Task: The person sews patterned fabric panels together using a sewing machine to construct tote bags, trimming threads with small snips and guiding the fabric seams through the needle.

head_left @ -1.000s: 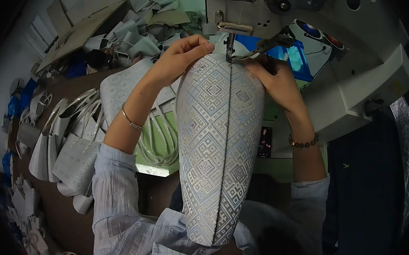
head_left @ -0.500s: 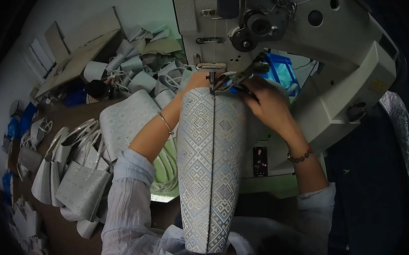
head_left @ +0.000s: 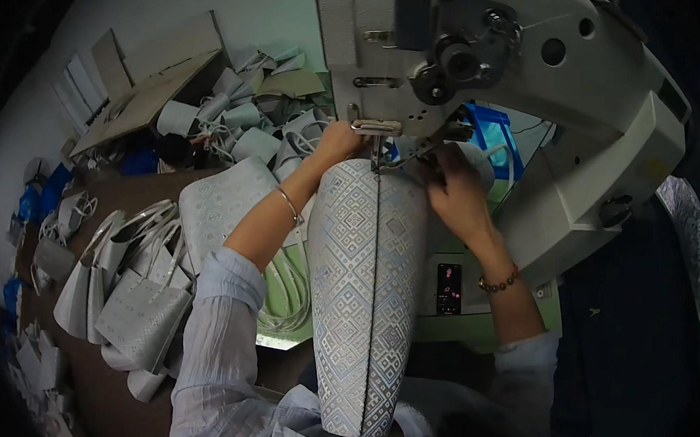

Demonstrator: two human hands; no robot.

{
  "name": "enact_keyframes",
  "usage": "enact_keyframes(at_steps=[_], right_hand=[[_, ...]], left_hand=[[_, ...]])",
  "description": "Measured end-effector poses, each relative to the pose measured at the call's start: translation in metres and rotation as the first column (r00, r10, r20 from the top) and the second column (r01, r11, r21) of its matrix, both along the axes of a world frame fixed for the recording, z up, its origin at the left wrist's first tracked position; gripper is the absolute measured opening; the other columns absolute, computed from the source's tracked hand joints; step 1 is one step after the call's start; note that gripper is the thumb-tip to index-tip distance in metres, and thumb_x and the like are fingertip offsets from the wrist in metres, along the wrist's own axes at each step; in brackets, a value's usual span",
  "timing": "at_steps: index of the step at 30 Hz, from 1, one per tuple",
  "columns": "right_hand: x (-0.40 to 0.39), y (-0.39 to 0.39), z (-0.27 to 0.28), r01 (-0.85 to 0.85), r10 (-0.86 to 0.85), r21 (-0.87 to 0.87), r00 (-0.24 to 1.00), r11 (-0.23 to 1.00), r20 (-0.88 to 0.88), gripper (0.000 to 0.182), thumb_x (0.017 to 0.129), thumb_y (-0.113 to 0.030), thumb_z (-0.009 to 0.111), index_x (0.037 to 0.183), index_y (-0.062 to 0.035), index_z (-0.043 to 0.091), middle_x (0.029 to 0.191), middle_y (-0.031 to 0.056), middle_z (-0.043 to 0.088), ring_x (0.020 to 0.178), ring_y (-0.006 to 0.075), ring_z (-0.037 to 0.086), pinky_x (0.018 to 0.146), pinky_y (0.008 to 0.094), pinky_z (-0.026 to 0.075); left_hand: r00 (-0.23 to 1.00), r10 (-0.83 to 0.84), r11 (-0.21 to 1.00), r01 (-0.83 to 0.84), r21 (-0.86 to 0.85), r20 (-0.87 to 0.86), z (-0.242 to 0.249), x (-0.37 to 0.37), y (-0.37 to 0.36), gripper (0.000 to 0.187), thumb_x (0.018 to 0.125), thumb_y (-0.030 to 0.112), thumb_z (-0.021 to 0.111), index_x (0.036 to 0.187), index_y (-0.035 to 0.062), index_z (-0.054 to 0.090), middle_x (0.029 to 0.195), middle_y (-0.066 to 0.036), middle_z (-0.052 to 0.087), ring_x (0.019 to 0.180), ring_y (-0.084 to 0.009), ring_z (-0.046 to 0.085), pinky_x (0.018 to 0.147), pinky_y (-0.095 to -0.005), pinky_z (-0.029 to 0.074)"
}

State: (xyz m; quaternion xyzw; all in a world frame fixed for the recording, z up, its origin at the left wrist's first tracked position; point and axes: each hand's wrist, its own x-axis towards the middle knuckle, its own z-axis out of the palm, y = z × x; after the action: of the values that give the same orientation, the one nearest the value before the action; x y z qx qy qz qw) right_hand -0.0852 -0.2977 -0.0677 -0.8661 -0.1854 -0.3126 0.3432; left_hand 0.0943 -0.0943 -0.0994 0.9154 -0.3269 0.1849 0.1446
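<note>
A long patterned white-and-silver piece (head_left: 344, 299) with a dark seam down its middle lies under the needle and presser foot of a sewing machine (head_left: 379, 151). My left hand (head_left: 341, 143) is at the far left edge of the piece, beside the needle; its fingertips are hidden behind the machine head. On the right of the needle, my right hand (head_left: 456, 192) has its fingers bent near the far right edge of the piece, under a metal part of the machine. Blur and shadow hide what those fingers touch.
A phone (head_left: 449, 289) lies right of the piece. Pale straps (head_left: 286, 295) are coiled at the left. Patterned bags (head_left: 142, 318) hang or lie further left, with a heap of bag parts (head_left: 254, 143) behind. A blue container (head_left: 497, 139) stands beyond the machine.
The view has shifted, so the machine and piece appear slightly further right. My right hand has moved a little down and closer to the piece's edge. My left hand shows more beside the machine head.
</note>
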Motion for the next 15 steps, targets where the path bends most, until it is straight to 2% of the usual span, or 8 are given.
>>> enact_keyframes(at_steps=[3, 4, 5, 7, 9, 10, 13, 15], right_hand=[[-0.036, -0.017, -0.034, 0.184, -0.169, 0.163, 0.980, 0.969, -0.102, 0.023, 0.090, -0.014, 0.057, 0.111, -0.0028, 0.057, 0.106, 0.0192, 0.061, 0.090, 0.0354, 0.063, 0.075, 0.0396, 0.050], [-0.048, -0.019, -0.050, 0.215, -0.178, 0.213, 0.968, 0.953, -0.177, 0.025, 0.090, -0.014, 0.058, 0.112, -0.0003, 0.057, 0.093, 0.0136, 0.060, 0.077, 0.0250, 0.057, 0.069, 0.0365, 0.048], [-0.061, -0.020, -0.070, 0.251, -0.185, 0.260, 0.949, 0.932, -0.254, 0.028, 0.090, -0.014, 0.060, 0.113, 0.0022, 0.057, 0.079, 0.0080, 0.059, 0.064, 0.0145, 0.052, 0.062, 0.0333, 0.045], [-0.081, -0.032, -0.131, 0.250, -0.084, 0.236, 0.833, 0.939, -0.547, 0.022, 0.094, -0.019, 0.056, 0.105, 0.0002, 0.059, 0.090, 0.0186, 0.066, 0.083, 0.0305, 0.066, 0.069, 0.0366, 0.049], [-0.096, -0.031, -0.227, 0.236, -0.103, 0.207, 0.858, 0.949, -0.504, 0.024, 0.094, -0.020, 0.054, 0.103, 0.0013, 0.060, 0.081, 0.0175, 0.066, 0.079, 0.0250, 0.066, 0.067, 0.0369, 0.049], [-0.099, -0.029, -0.252, 0.224, -0.094, 0.202, 0.857, 0.953, -0.507, 0.024, 0.094, -0.020, 0.054, 0.103, 0.0013, 0.060, 0.081, 0.0175, 0.066, 0.079, 0.0250, 0.066, 0.067, 0.0369, 0.049], [-0.096, -0.013, -0.343, 0.159, -0.061, 0.057, 0.647, 0.986, -0.760, 0.028, 0.094, -0.020, 0.052, 0.110, 0.0012, 0.060, 0.091, 0.0134, 0.068, 0.082, 0.0227, 0.065, 0.068, 0.0367, 0.050], [-0.085, 0.001, -0.425, 0.131, 0.350, 0.714, 0.802, 0.688, -0.484, 0.034, 0.094, -0.019, 0.049, 0.120, 0.0017, 0.056, 0.105, 0.0107, 0.067, 0.087, 0.0226, 0.063, 0.071, 0.0348, 0.051]], left_hand=[[0.999, 0.036, 0.926, -0.019, -0.378, 0.038, 0.028, 0.016, 0.025, 0.022, 0.088, 0.022, 0.057, 0.091, 0.0015, 0.064, 0.094, -0.026, 0.060, 0.086, -0.0454, 0.058, 0.076, -0.0511, 0.047], [0.983, 0.042, 0.859, 0.054, -0.510, 0.176, 0.021, 0.049, 0.037, 0.024, 0.091, 0.023, 0.055, 0.089, 0.0004, 0.063, 0.095, -0.027, 0.059, 0.087, -0.0462, 0.057, 0.076, -0.0516, 0.047], [0.984, 0.168, 0.821, -0.112, -0.561, 0.050, 0.030, 0.066, 0.045, 0.025, 0.092, 0.023, 0.053, 0.097, 0.0002, 0.063, 0.099, -0.028, 0.058, 0.091, -0.0463, 0.056, 0.079, -0.0508, 0.046], [0.951, 0.298, 0.748, -0.288, -0.598, -0.086, 0.038, 0.088, 0.064, 0.028, 0.094, 0.023, 0.052, 0.105, 0.0000, 0.062, 0.102, -0.029, 0.058, 0.096, -0.0464, 0.055, 0.082, -0.0499, 0.045], [0.920, 0.358, 0.639, -0.115, -0.761, 0.161, 0.035, 0.101, 0.088, 0.045, 0.092, 0.024, 0.053, 0.132, 0.0019, 0.049, 0.112, -0.027, 0.059, 0.105, -0.0402, 0.055, 0.089, -0.0403, 0.045], [0.966, 0.257, 0.671, -0.179, -0.719, -0.001, 0.037, 0.099, 0.099, 0.060, 0.093, 0.029, 0.056, 0.143, 0.0026, 0.035, 0.127, -0.025, 0.049, 0.117, -0.0358, 0.048, 0.096, -0.0374, 0.040], [0.980, 0.201, 0.759, -0.156, -0.632, -0.001, 0.040, 0.024, 0.099, 0.064, 0.093, 0.033, 0.059, 0.143, 0.0022, 0.034, 0.134, -0.023, 0.043, 0.118, -0.0320, 0.047, 0.099, -0.0371, 0.040], [0.987, -0.148, 0.720, 0.064, -0.691, -0.062, 0.046, -0.046, 0.097, 0.068, 0.089, 0.036, 0.064, 0.143, 0.0060, 0.035, 0.143, -0.018, 0.034, 0.129, -0.0321, 0.039, 0.106, -0.0402, 0.035]])
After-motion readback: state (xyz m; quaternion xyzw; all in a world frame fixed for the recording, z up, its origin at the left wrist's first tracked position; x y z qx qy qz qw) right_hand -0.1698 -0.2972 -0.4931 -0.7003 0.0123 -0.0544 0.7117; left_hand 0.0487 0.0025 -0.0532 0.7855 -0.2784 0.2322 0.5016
